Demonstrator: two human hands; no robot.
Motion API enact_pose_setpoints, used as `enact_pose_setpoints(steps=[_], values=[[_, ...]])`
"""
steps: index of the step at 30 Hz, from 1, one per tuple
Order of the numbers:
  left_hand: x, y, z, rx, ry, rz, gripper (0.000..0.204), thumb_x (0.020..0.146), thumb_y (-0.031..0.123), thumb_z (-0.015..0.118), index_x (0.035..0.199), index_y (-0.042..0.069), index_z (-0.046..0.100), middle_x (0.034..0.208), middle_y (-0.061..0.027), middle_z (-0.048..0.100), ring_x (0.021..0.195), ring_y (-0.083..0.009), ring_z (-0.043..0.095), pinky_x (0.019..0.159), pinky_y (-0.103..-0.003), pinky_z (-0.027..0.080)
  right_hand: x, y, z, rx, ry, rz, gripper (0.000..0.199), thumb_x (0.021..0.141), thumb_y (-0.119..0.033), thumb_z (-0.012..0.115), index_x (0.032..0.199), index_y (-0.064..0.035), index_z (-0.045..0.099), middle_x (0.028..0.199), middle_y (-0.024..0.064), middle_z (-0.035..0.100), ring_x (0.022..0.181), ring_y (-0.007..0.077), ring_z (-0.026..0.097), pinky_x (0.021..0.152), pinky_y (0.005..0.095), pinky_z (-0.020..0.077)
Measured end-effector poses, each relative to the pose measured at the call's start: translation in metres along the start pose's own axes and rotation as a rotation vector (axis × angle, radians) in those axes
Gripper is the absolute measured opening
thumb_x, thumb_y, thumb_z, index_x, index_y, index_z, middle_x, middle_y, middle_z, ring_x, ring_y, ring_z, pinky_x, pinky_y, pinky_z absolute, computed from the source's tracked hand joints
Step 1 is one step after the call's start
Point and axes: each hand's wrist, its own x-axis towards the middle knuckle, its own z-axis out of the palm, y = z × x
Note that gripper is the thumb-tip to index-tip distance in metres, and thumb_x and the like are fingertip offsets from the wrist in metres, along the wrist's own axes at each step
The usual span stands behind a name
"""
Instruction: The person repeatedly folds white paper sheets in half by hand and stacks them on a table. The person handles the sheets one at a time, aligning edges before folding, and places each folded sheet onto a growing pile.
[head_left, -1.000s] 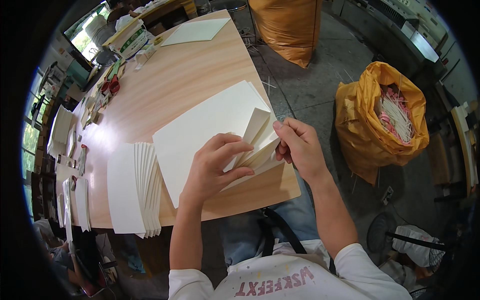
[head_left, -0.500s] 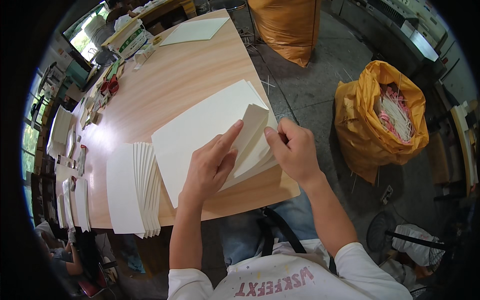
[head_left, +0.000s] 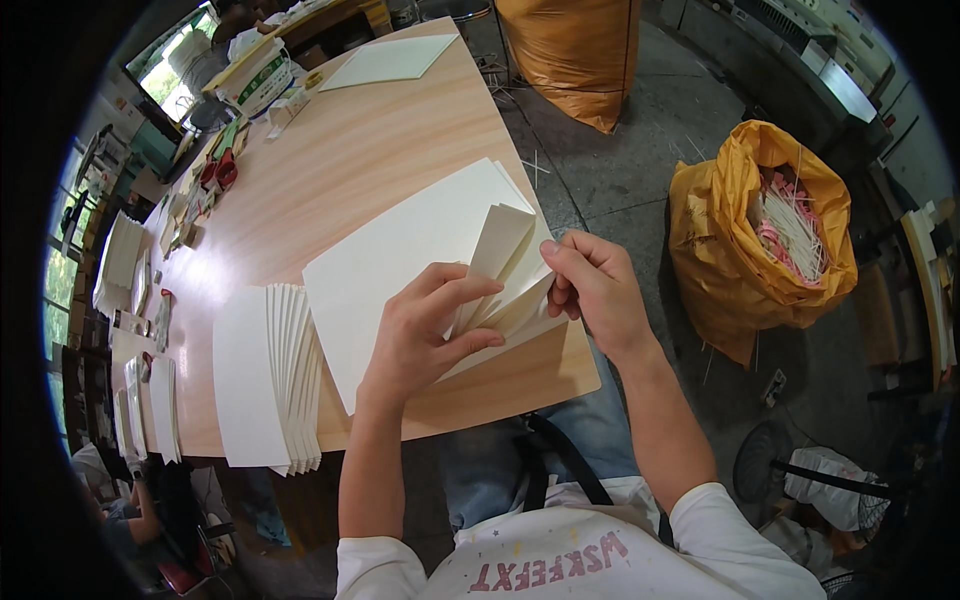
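A stack of large cream paper sheets [head_left: 400,255] lies on the wooden table [head_left: 370,140] in front of me. My left hand [head_left: 425,325] rests on the stack, its fingers pinching a sheet's lifted right edge. My right hand [head_left: 595,285] grips the same raised, folded-over flap [head_left: 505,240] from the right. The flap stands up off the stack. To the left a fanned pile of folded cream sheets [head_left: 270,375] lies flat near the table's front edge.
An open orange sack [head_left: 760,230] full of paper strips stands on the floor to the right; a second orange sack [head_left: 575,50] stands farther back. Another cream sheet [head_left: 390,60] lies at the table's far end. Small tools and paper stacks [head_left: 120,260] line the left edge.
The lifted flap has been raised higher and folded over more. My left fingers have curled onto it, and my right hand has shifted slightly along its edge.
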Motion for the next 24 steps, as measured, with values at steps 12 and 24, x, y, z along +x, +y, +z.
enact_pose_setpoints(steps=[12,24], values=[[0.000,-0.001,-0.001,-0.005,-0.020,-0.014,0.053,0.083,0.023,0.100,0.133,0.018,0.083,0.125,-0.0080,0.078,0.106,-0.0311,0.076,0.090,-0.042,0.062,-0.029,0.020,0.005,-0.891,0.096,-0.681,0.011,0.095,-0.014,0.076,0.097,-0.0043,0.073,0.105,0.0150,0.071,0.097,0.0349,0.069,0.089,0.0467,0.0585],[0.002,0.004,0.007,0.401,-0.070,0.156,0.048,0.091,0.022,0.092,0.136,0.011,0.078,0.133,-0.0081,0.075,0.120,-0.0345,0.073,0.098,-0.047,0.064,-0.031,0.026,0.006,-0.843,-0.111,-0.645,0.023,0.087,-0.003,0.073,0.110,-0.0013,0.079,0.120,0.0176,0.071,0.127,0.0405,0.063,0.117,0.0554,0.0498]])
